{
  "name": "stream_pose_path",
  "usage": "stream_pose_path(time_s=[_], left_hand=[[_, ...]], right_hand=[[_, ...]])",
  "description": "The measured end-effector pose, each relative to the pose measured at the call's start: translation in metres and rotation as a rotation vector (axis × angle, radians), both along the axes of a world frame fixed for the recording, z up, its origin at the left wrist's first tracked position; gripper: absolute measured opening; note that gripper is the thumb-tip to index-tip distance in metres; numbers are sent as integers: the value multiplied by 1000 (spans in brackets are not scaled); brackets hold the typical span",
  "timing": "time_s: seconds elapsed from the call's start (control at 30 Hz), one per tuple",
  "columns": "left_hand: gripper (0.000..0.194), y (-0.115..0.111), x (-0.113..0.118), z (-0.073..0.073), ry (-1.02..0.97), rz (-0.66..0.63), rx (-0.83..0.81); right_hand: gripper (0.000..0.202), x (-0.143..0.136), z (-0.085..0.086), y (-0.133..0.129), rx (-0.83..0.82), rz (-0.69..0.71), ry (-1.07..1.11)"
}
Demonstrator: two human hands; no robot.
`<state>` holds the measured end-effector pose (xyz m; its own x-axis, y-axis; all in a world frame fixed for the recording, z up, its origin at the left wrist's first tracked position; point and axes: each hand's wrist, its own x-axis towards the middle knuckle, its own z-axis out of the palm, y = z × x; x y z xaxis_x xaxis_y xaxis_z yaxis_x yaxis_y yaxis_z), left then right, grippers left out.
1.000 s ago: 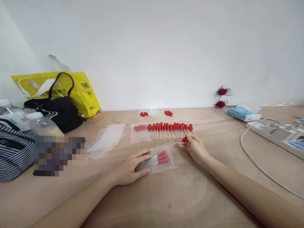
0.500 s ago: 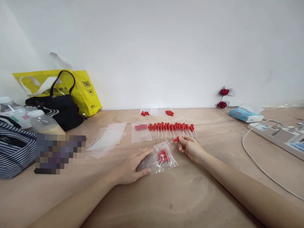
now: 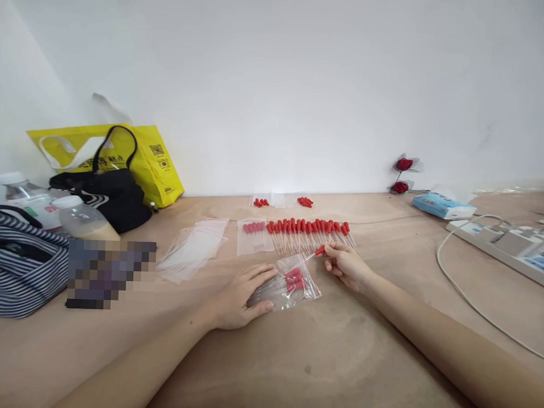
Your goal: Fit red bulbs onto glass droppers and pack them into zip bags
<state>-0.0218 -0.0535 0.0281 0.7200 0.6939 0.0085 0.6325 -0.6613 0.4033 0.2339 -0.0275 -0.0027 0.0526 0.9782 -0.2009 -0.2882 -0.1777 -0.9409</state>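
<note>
A clear zip bag (image 3: 312, 289) lies on the table before me, with several red-bulbed droppers (image 3: 295, 278) inside it. My left hand (image 3: 246, 295) rests over the bag's left end, fingers stretched out and thumb apart, pressing on it. Between thumb and fingertips, my right hand (image 3: 345, 264) pinches one dropper (image 3: 319, 251) by its red bulb. That dropper's clear stem points down-left to the bag's upper edge; whether its tip is inside I cannot tell. Just behind stands a row of red-bulbed droppers (image 3: 307, 227) lying side by side, bulbs away from me.
Left of the row lies a filled bag (image 3: 255, 242), then a fan of flat bags (image 3: 194, 246). Two small filled bags sit by the wall. Yellow bag (image 3: 160, 164), bottle (image 3: 86, 218) and striped bag (image 3: 23, 278) stand left; tissue pack (image 3: 444, 205), power strip (image 3: 489, 241) and cable right.
The view has shifted slightly. My right hand has moved a little with its dropper, whose stem stays near the bag's upper edge. The droppers inside the bag sit a bit differently.
</note>
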Motion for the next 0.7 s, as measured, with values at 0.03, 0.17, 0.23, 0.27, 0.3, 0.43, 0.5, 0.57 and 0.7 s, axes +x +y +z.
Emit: stream_pose_path(time_s=[0.03, 0.17, 0.23, 0.27, 0.3, 0.43, 0.5, 0.57, 0.7], left_hand=[[54, 0, 2, 1, 15, -2, 17], [60, 4, 9, 2, 65, 6, 56], [62, 5, 11, 2, 76, 6, 56], [62, 6, 12, 1, 81, 7, 56], [62, 6, 12, 1, 87, 7, 56], [63, 5, 11, 1, 108, 13, 48], [63, 5, 11, 1, 108, 15, 43], [64, 5, 11, 0, 104, 16, 41], [64, 5, 11, -1, 121, 10, 39]], right_hand=[[11, -2, -1, -1, 4, 10, -13], [11, -11, -1, -4, 16, 41, -55], [14, -15, 0, -6, 21, 49, -77], [16, -17, 0, -7, 25, 62, -90], [18, -18, 0, -8, 33, 86, -109], [26, -23, -4, -11, 129, 224, -190], [27, -26, -6, -11, 186, 283, -212], [29, -29, -6, -10, 231, 375, -204], [32, -30, 1, -8, 272, 583, -203]])
